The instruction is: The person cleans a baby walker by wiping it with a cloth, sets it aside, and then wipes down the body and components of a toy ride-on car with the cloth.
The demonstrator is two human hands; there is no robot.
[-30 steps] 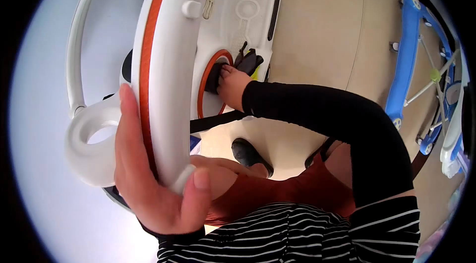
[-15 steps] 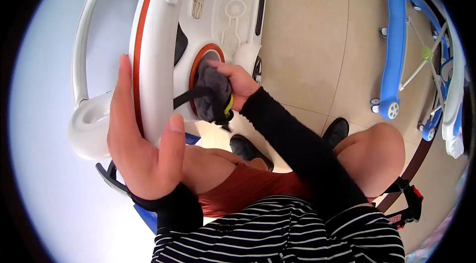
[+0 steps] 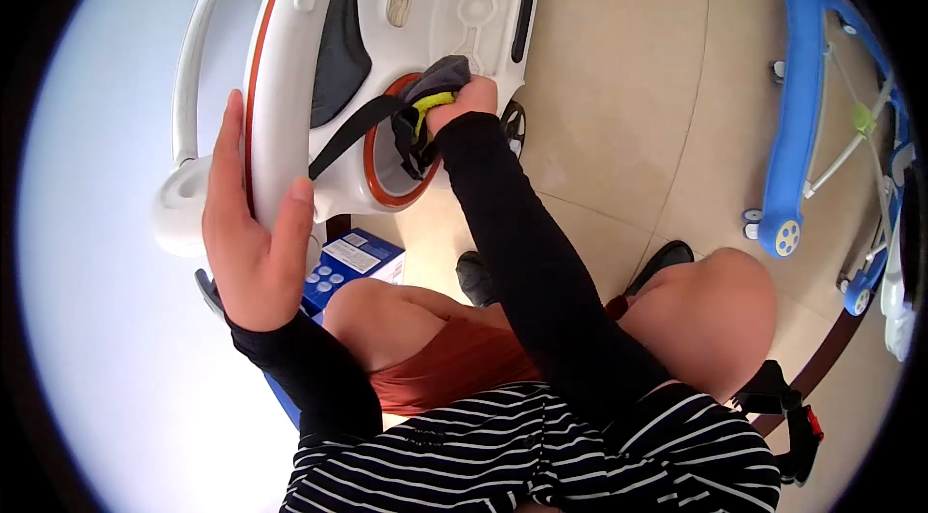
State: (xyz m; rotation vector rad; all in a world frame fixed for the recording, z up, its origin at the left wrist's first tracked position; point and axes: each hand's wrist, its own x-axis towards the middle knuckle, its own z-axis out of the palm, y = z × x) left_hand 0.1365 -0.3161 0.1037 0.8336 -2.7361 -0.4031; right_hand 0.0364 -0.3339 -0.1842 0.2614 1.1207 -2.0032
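Observation:
A white ride-on toy car (image 3: 285,68) with orange trim takes up the upper left. My left hand (image 3: 253,266) straddles its near side panel, long fingers along the outer face and thumb on the inner face. In my right hand (image 3: 469,105) a grey cloth with yellow-green edging (image 3: 440,80) is bunched, just over a round, orange-rimmed recess (image 3: 372,179). A black strap (image 3: 353,134) runs from the side panel to the recess, where black pieces hang beside the cloth. My right fingertips are partly hidden by the wrist and cloth.
A blue walker frame (image 3: 797,112) on small wheels stands on the tiled floor at right. Near my knee lies a blue printed box (image 3: 362,257). A white curved bar (image 3: 193,78) runs along the car's left. A black strap with a red buckle (image 3: 807,426) is at lower right.
My right hand has lifted the cloth up and right from inside the recess towards its far rim. The black strap is stretched straighter. My left hand stays on the panel; the view has shifted.

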